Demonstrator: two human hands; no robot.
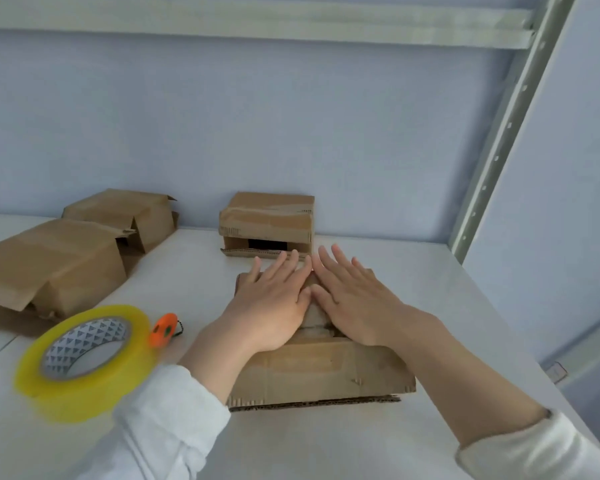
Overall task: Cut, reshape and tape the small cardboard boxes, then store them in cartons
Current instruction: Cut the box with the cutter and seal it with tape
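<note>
On white shelf, left hand (271, 303) and right hand (352, 299) press flat on cardboard box (323, 372).

tape roll (84, 358): blurred | near box (319, 372) top: hidden under left hand (271, 306), right hand (354, 299) | leftmost box (49, 265): cut by left edge

cam: head, single view | position: above and behind left hand (274, 303) and right hand (354, 299) | facing: forward and down, wall (291, 116) beyond the hands | range: close, hands large at mid-frame | field: wide-angle
</note>
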